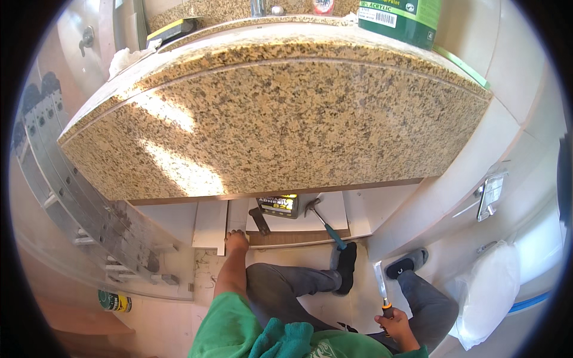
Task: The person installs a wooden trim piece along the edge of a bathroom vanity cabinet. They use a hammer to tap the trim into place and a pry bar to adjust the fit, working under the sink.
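In my right hand (395, 325) is a chisel (382, 286), gripped by its black and orange handle, its pale blade pointing away from me. My left hand (237, 240) reaches to the front edge of the white cabinet base (209, 227), beside a narrow dark-edged upright panel. Its fingers are curled; a small yellowish bit shows next to them, too little to name. Right of this hand lies a dark flat block (259, 221). A claw hammer (330, 230) with a teal handle rests on the base, handle toward my foot. Behind stands a dark adhesive container (279, 206).
A speckled granite counter (298, 125) overhangs the cabinet, carrying a green paint bucket (400, 21). An aluminium ladder (65, 179) stands left, near a green and yellow can (114, 301). At right are a white plastic bag (486, 292) and a wall-mounted metal fitting (490, 197).
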A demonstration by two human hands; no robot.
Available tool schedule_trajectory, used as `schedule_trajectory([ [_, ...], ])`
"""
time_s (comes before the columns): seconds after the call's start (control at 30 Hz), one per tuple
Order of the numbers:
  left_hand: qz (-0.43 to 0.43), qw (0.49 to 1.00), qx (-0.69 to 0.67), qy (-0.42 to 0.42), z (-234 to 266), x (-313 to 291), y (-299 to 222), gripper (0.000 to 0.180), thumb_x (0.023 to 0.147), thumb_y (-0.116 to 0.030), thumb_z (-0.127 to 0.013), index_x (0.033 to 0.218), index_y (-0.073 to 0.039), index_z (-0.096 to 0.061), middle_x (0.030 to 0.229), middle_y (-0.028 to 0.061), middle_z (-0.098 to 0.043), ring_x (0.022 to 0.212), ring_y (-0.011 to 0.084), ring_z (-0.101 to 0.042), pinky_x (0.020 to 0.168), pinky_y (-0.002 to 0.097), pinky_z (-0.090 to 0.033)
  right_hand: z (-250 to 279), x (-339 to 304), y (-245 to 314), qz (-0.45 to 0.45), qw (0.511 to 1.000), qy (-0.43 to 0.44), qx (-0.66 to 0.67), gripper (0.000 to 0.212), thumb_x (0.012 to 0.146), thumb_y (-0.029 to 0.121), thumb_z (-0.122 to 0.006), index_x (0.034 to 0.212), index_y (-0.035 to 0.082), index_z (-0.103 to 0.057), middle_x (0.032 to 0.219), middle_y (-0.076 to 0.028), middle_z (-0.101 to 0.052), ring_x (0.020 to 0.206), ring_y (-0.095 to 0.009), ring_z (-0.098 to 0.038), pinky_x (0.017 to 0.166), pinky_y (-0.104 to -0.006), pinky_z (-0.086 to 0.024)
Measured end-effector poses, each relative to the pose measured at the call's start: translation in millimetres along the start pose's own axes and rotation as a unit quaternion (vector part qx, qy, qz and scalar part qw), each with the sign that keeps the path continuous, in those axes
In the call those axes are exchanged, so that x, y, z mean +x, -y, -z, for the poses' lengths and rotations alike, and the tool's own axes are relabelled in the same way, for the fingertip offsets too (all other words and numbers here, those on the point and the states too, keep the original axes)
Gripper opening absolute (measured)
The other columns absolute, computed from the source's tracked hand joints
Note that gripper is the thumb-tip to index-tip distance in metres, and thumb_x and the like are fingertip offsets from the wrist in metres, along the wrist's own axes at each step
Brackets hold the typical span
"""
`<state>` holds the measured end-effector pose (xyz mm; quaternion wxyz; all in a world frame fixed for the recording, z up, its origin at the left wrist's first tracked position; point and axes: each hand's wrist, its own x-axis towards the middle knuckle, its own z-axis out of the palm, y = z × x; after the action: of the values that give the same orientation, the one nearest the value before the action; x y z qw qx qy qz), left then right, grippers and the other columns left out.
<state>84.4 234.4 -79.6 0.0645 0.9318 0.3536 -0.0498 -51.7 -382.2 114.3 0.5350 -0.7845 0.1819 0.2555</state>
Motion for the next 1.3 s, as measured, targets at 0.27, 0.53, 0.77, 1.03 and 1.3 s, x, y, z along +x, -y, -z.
schedule_trajectory([
  [0.27, 0.055, 0.996, -0.069, -0.029, -14, 0, 7, 0.028, 0.088, -0.018, -0.069, 0.114, -0.007, -0.067, 0.123, 0.0140, -0.067, 0.120, 0.0326, -0.059, 0.101, 0.0445, -0.049, -10, 2, -5, 0.039, 0.999, 0.013, -0.026, 0.030, 0.082, 0.020, -0.088, 0.082, 0.004, -0.063, 0.067, 0.001, -0.060, 0.058, -0.007, -0.053, 0.054, -0.0258, -0.041],
  [0.53, 0.012, 0.889, -0.436, -0.137, -22, -10, 45, 0.021, 0.083, -0.009, -0.076, 0.098, -0.001, -0.065, 0.086, 0.0112, -0.068, 0.074, 0.0226, -0.068, 0.067, 0.0373, -0.056, -16, -3, 20, 0.071, 0.996, 0.043, -0.039, 0.028, 0.087, 0.021, -0.084, 0.102, 0.002, -0.070, 0.076, 0.007, -0.057, 0.066, -0.005, -0.048, 0.058, -0.0248, -0.040],
  [0.77, -0.048, 0.710, -0.702, -0.004, 92, -154, -38, 0.013, 0.094, -0.007, -0.071, 0.106, -0.004, -0.067, 0.082, 0.0013, -0.066, 0.067, 0.0087, -0.061, 0.060, 0.0248, -0.050, -33, -9, 45, 0.110, 0.992, 0.054, -0.012, 0.026, 0.087, 0.021, -0.083, 0.090, 0.003, -0.064, 0.074, 0.004, -0.057, 0.069, -0.006, -0.050, 0.062, -0.0247, -0.042],
  [1.03, -0.172, 0.627, -0.736, 0.188, 155, -245, -132, 0.013, 0.100, -0.010, -0.066, 0.109, -0.002, -0.068, 0.089, 0.0033, -0.069, 0.079, 0.0113, -0.065, 0.071, 0.0268, -0.052, -21, -31, 68, 0.197, 0.977, 0.037, -0.069, 0.031, 0.093, 0.029, -0.076, 0.087, 0.002, -0.061, 0.071, 0.001, -0.053, 0.067, -0.008, -0.045, 0.061, -0.0274, -0.040],
  [1.3, -0.265, 0.639, -0.669, 0.270, 172, -264, -157, 0.024, 0.107, -0.023, -0.056, 0.095, -0.004, -0.063, 0.084, 0.0027, -0.065, 0.077, 0.0118, -0.061, 0.074, 0.0280, -0.049, 8, -46, 52, 0.203, 0.973, -0.028, -0.106, 0.040, 0.097, 0.035, -0.073, 0.085, -0.001, -0.060, 0.066, -0.002, -0.049, 0.064, -0.011, -0.041, 0.059, -0.0290, -0.038],
])
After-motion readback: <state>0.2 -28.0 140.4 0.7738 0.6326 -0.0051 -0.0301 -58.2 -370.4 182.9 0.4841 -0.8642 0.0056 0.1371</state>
